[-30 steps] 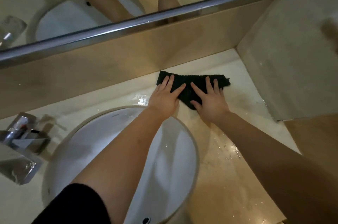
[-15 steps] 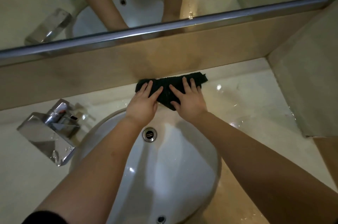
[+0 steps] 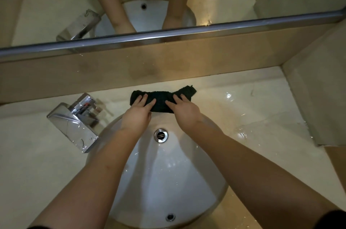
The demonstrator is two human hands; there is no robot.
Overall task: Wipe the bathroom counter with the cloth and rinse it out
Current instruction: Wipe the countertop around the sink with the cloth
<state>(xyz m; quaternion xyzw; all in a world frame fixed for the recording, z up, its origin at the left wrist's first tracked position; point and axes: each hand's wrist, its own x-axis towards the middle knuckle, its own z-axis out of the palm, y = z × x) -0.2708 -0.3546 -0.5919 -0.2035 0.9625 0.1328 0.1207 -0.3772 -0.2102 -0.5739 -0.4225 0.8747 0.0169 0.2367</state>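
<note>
1. Fingers [image 3: 143, 98] of the left hand [image 3: 137, 115]: straight and slightly spread, laid flat on the left end of the cloth. None is curled round it.
2. Fingers [image 3: 177, 98] of the right hand [image 3: 184, 111]: likewise straight, pressed flat on the right half of the cloth. The thumb points inward toward the left hand. The two hands are near each other but apart.
3. Dark green, almost black terry cloth [image 3: 160, 98]: bunched into a long narrow strip. It lies on the band of counter between the far rim of the basin and the back wall. Its right tip sticks out past the right hand. Whether its far edge touches the wall cannot be determined.
4. Cream, glossy stone counter [image 3: 258, 97]: a film of water and shining puddles [image 3: 241, 133] lie to the right of the basin.
5. White oval ceramic basin [image 3: 168, 176]: it is set into the counter, with a round chrome drain [image 3: 161, 135] near its far side and a small overflow hole [image 3: 170, 217] at the near side. Both forearms reach across the bowl.
6. Square chrome tap [image 3: 74, 125]: it stands on the counter left of the basin, its spout angled over the rim.
7. Metal-edged mirror [image 3: 168, 33]: mounted above the beige backsplash [image 3: 168, 64], it reflects the forearms, the basin and the tap.
</note>
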